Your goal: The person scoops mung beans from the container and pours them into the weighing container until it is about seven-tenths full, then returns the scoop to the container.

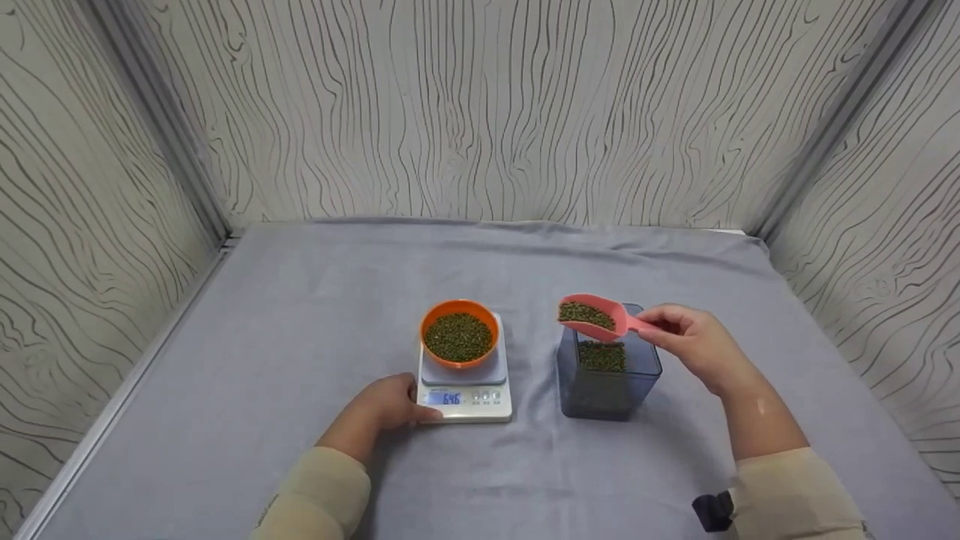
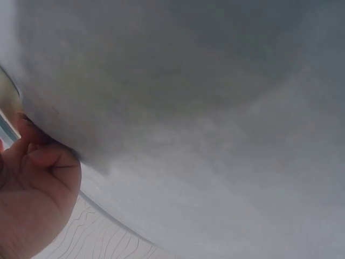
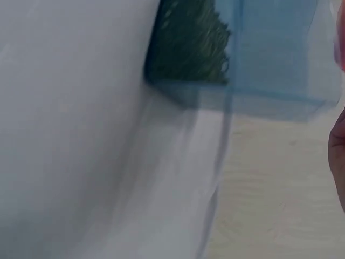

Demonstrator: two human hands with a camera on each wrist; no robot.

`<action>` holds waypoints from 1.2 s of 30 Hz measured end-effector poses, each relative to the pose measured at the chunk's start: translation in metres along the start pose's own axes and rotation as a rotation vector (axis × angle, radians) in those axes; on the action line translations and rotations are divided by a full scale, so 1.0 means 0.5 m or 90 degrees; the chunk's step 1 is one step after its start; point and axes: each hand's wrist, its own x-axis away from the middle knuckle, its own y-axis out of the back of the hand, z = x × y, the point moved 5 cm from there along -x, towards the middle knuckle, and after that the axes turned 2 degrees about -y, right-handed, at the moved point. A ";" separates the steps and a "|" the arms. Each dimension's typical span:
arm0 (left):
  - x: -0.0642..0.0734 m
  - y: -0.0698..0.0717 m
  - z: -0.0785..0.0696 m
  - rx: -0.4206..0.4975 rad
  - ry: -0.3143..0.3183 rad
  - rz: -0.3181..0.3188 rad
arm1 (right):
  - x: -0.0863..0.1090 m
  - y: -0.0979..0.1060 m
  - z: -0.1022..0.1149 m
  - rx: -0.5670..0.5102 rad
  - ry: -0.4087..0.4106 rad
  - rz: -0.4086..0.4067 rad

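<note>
My right hand (image 1: 696, 343) pinches the handle of a pink scoop (image 1: 627, 322), which carries small green beans (image 1: 586, 316), probably mung beans. The scoop is over a translucent blue-grey square container (image 1: 600, 394) that holds more beans (image 3: 188, 43). To the left, an orange bowl (image 1: 459, 365) with many of the same beans sits on a white kitchen scale (image 1: 487, 409). The scale's lit display (image 1: 445, 399) seems to read 646. My left hand (image 1: 390, 401) grips the scale's front left corner, thumb by the display and fingers along the side.
A grey cloth (image 1: 300, 322) covers the table, with wrinkles along its back edge. Wood-patterned panels (image 1: 465, 112) enclose the back and both sides. A small black object (image 1: 712, 511) is beside my right sleeve.
</note>
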 end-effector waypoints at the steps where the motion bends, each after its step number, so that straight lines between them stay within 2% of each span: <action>1: 0.000 0.000 0.000 -0.001 0.002 0.000 | -0.005 -0.009 0.012 0.010 -0.006 -0.002; 7: 0.004 0.002 -0.003 0.002 -0.009 -0.010 | -0.036 -0.079 0.073 0.106 -0.026 0.005; 12: 0.002 0.002 -0.004 -0.007 -0.004 -0.011 | -0.056 -0.136 0.106 0.172 -0.005 0.009; 16: 0.000 0.002 -0.003 -0.009 0.012 -0.005 | -0.068 -0.169 0.121 0.227 0.032 -0.010; 20: 0.001 0.002 -0.003 0.000 0.018 -0.001 | -0.075 -0.199 0.140 0.298 0.131 -0.040; 27: -0.001 0.001 -0.004 -0.002 0.021 0.000 | -0.053 -0.229 0.189 0.464 0.407 -0.140; 33: -0.001 0.000 0.000 0.011 0.031 0.001 | -0.030 -0.252 0.211 0.580 0.541 -0.162; 36: -0.002 -0.001 0.001 0.010 0.015 -0.004 | -0.020 -0.261 0.220 0.620 0.593 -0.165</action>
